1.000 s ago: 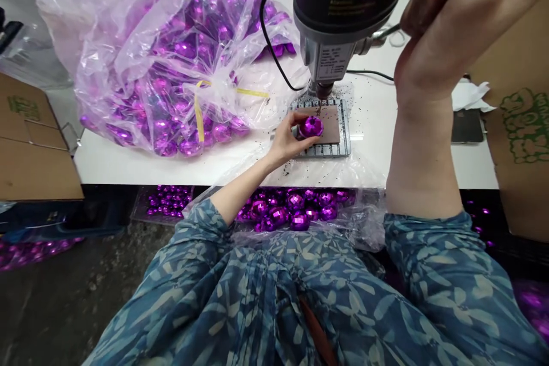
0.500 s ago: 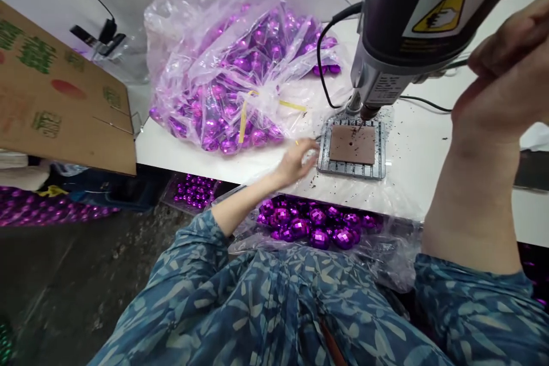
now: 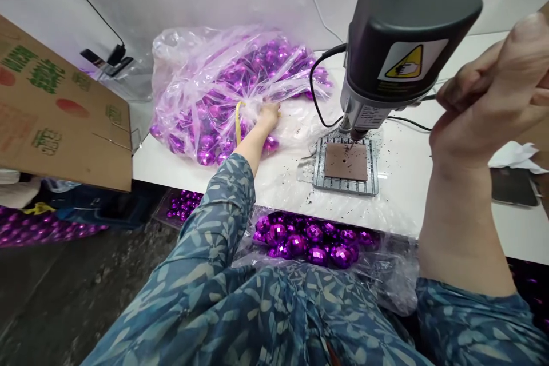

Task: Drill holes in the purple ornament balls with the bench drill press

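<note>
A clear plastic bag (image 3: 184,77) full of shiny purple mirrored balls lies on the white table, its gathered neck tied with yellow ribbon (image 3: 238,123). My left hand (image 3: 269,115) is closed on that neck, the fingertips partly hidden. My right hand (image 3: 493,88) is raised beside the drill press (image 3: 412,28), fingers curled; whatever they grip is hidden by the hand. Under the drill chuck, a brown square board (image 3: 355,168) with a small hole lies on the slotted metal base (image 3: 346,185). Dark shavings are scattered round it.
Below the table edge, an open plastic bag (image 3: 381,271) holds more purple balls (image 3: 317,254). A cardboard box (image 3: 64,120) stands at the left. A dark phone (image 3: 513,187) and white tissue (image 3: 517,156) lie at the right. A black cable (image 3: 314,83) loops beside the drill.
My left hand has moved from beside the metal base up and left to the tied bag neck and closed there. My right hand stays raised by the drill. The view has shifted.
</note>
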{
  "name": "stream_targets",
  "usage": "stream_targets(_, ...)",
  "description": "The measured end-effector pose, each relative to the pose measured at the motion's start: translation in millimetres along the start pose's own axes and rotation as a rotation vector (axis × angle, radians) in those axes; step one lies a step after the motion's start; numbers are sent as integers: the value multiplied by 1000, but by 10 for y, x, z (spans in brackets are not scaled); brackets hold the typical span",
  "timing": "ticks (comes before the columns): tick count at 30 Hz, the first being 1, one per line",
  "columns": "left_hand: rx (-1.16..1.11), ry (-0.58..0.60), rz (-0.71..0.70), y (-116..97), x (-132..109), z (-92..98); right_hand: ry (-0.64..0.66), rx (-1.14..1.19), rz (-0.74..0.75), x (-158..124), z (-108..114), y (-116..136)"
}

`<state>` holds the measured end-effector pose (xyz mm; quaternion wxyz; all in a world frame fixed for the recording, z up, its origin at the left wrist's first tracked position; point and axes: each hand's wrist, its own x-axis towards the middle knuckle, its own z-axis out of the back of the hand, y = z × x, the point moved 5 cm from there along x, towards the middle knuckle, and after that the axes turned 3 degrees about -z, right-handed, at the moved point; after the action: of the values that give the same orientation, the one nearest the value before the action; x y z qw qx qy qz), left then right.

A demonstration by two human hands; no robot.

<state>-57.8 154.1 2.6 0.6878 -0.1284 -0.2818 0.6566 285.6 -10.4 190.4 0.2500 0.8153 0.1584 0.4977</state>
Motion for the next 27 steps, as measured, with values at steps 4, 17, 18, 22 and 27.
stream_targets(4, -288, -83, 90, -71, -175, 76, 7, -1, -6, -8, -19, 47)
stream_targets(17, -1317, 338, 276, -641, -1288, -89, -21, 88, 5, -51, -25, 7)
stream_targets(18, -1345, 345, 302, -678, -1357, -139, -23, 94, 19, -51, -31, 12)
stream_targets(22, -1396, 347, 394, -834, -1576, -366, -47, 81, 66, -52, -45, 18)
stream_targets(27, -1306, 240, 319, -936, -1619, -660, -46, 27, 57, -69, -46, 46)
